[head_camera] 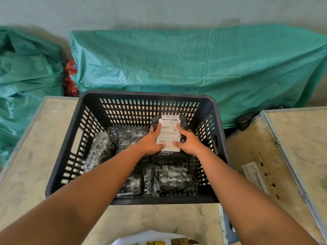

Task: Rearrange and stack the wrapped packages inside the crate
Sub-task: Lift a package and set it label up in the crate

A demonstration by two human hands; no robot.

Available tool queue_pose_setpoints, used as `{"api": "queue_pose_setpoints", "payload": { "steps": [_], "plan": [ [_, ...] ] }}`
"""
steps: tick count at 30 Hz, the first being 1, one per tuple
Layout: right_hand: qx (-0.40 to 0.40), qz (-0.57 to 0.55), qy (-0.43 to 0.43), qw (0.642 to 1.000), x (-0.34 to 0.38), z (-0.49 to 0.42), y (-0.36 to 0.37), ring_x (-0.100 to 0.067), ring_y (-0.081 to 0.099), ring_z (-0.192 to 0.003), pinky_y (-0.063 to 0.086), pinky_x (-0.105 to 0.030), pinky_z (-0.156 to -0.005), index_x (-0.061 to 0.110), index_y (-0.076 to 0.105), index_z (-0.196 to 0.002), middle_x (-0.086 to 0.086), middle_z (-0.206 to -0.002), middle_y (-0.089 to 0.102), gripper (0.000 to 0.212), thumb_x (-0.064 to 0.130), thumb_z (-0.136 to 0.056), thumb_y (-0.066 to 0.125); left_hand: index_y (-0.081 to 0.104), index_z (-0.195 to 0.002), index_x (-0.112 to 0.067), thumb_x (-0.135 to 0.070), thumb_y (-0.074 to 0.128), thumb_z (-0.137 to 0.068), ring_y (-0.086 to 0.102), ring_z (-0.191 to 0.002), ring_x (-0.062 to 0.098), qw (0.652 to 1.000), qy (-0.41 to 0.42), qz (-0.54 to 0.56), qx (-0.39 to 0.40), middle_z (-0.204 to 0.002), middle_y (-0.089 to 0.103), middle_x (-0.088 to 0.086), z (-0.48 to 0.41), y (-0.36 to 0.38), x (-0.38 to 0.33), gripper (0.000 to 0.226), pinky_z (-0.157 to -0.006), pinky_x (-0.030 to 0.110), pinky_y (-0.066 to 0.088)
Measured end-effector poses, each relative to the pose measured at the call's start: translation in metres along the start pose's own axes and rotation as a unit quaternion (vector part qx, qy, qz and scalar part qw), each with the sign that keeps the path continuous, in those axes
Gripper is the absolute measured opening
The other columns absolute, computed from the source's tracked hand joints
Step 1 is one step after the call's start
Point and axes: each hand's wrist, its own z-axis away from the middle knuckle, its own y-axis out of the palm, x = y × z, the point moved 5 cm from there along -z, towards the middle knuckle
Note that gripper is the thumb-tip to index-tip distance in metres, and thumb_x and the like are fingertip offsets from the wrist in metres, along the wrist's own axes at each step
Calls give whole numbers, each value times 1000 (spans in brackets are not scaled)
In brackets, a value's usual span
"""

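Head view: left hand [151, 142] and right hand [188, 142] clasp the labelled black-wrapped package [169, 135] from either side, at the right rear of the dark slotted crate [74, 138], above other wrapped packages [169, 179]; crate sits on a pale table [30, 156]

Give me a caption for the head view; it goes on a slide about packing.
Both hands, left and right, grip a labelled black package inside the dark crate.
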Motion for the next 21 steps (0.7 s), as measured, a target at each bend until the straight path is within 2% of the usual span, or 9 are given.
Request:
{"api": "queue_pose_setpoints", "payload": {
  "steps": [3,6,10,12,13,16,17,19,21],
  "plan": [
    [4,44,11,999,3,-2,4,-32,26,-150,26,-44,-122,39,17,-161,-11,-165,22,91,31,-91,75,-15,-159,-33,-29,68,-95,22,-151,34,1000,-17,11,-17,-167,-15,13,0,1,-5,105,-118,44,30],
    [-6,97,15,995,11,1,6,-34,37,-143,32,-40,-118,36,17,-161,-16,-160,31,92,26,-91,76,-7,-162,-31,-20,73,-92,32,-147,36,998,-28,28,-57,-168,-7,14,4,0,-13,107,-109,38,42],
    [33,138,-17,990,22,21,-3,-31,43,-138,37,-34,-114,36,24,-160,-13,-156,36,100,14,-82,83,12,-163,-27,-19,76,-90,24,-151,32,996,-4,43,-74,-168,5,14,16,-9,-15,97,-118,40,29],
    [41,142,-40,988,27,36,-12,-29,43,-138,35,-29,-110,36,30,-158,-11,-155,40,97,14,-81,84,20,-162,-27,-19,75,-90,29,-149,30,996,9,56,-70,-168,11,9,26,-13,-18,91,-116,38,33],
    [46,136,-47,989,28,45,-16,-27,44,-139,35,-28,-108,35,35,-157,-8,-157,40,94,14,-81,85,25,-161,-25,-19,75,-90,33,-147,29,996,22,64,-65,-167,20,7,32,-15,-21,87,-116,38,35],
    [94,114,-29,989,23,74,-23,-25,51,-133,44,-35,-106,37,58,-142,0,-153,48,76,15,-76,89,43,-153,-26,-20,75,-91,50,-136,25,997,57,49,-15,-155,46,2,53,-18,-29,71,-111,41,42],
    [130,116,-19,985,20,85,-21,-23,55,-127,49,-37,-100,40,66,-130,2,-149,52,68,17,-72,92,49,-149,-28,-21,75,-91,53,-132,24,997,71,39,13,-153,49,0,61,-17,-31,65,-110,41,43],
    [219,121,8,968,14,107,-10,-20,62,-112,59,-33,-77,49,73,-106,3,-143,54,53,20,-68,95,61,-139,-32,-23,76,-90,55,-130,20,993,99,7,70,-150,52,-5,77,-12,-32,52,-110,40,41],
    [244,123,15,962,10,122,2,-22,64,-108,61,-30,-62,47,75,-97,-2,-139,55,43,14,-74,91,68,-131,-31,-24,77,-90,53,-132,17,986,117,-33,118,-149,53,-7,91,-3,-31,43,-113,38,38]
  ]
}}
